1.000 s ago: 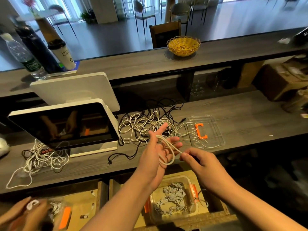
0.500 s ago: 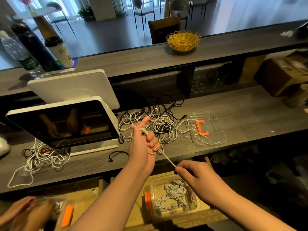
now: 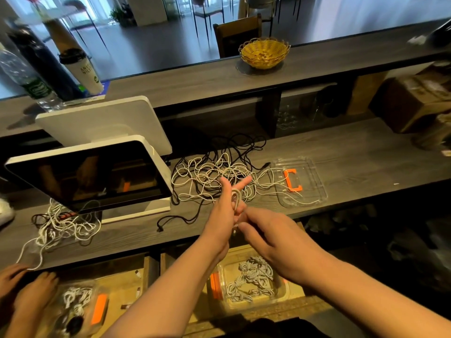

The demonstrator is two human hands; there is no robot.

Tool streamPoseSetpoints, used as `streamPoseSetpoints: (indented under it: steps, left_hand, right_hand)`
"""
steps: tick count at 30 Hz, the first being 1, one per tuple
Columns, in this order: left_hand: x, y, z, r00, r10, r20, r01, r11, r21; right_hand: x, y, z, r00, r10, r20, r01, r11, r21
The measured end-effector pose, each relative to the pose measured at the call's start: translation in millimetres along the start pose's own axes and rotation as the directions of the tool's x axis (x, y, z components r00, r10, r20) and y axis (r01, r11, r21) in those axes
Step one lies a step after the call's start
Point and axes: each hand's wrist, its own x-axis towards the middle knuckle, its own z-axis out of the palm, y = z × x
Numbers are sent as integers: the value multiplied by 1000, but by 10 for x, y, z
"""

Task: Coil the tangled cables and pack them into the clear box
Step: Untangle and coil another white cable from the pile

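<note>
The left hand was raised with a white cable coiled round its curled fingers, thumb and forefinger pointing up. The right hand pinched the cable's tail just below that coil. Beyond the grip lay the cable tangle; below it, the clear box held coiled cables

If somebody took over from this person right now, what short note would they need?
Left hand: white cable wound in a small coil round its fingers.
Right hand: fingertips at the coil's lower end; its grip is hidden.
Done: coiled cables already lie in the clear box below the counter.
Left: finish this coil, box it, then work through the tangled pile on the counter.
</note>
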Motion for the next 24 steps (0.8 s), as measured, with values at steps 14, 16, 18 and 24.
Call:
streamPoseSetpoints:
  steps: [14,16,18,24]
  left_hand:
    - [-302,86,-15,840,-263,475,278,960,40]
    - [-321,125,-32,795,-320,515,191,938,289]
    - [-308,134,-38,788,-351,505,48,854,517]
    - [-350,133,-6,853,-311,419,105,889,446]
  right_hand:
    - [75,73,-290,969,86,-233,-129,976,-176]
    - [72,113,-300,970,108,-216,-146,974,-171]
    - [74,135,-287,974,104,-199,-137,978,-159]
    - [9,232,-258,966,96,-239,-129,984,-126]
